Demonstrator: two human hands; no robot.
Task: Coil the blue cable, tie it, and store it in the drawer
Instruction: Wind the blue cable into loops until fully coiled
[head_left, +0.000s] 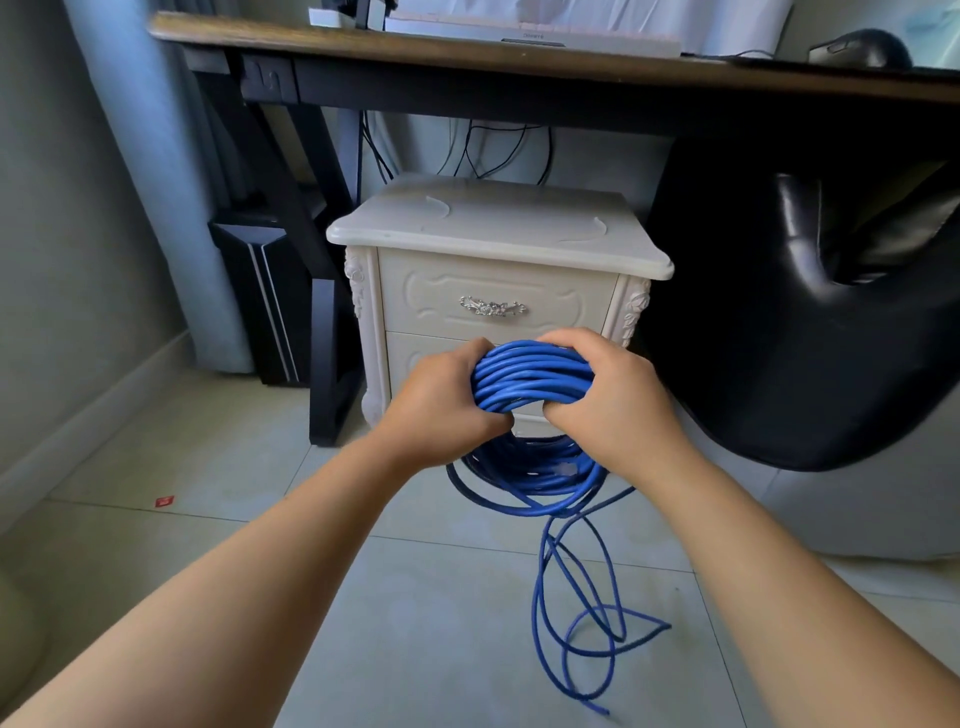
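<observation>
I hold a thick coil of blue cable (530, 379) in front of me with both hands. My left hand (441, 405) grips the coil's left side and my right hand (608, 395) grips its right side. The lower half of the coil hangs below my hands, and a loose tail of the cable (576, 618) loops down onto the floor tiles. Behind the coil stands a cream bedside cabinet (493, 228). Its upper drawer (431, 301) has a silver handle (492, 306) and is closed. The lower drawer is mostly hidden by my hands.
A dark wooden desk (467, 49) spans the back above the cabinet, with a black leg frame (332, 364) at left. A black chair (810, 322) sits at right. A dark computer tower (260, 291) stands by the left wall. A small red scrap (164, 501) lies on the floor.
</observation>
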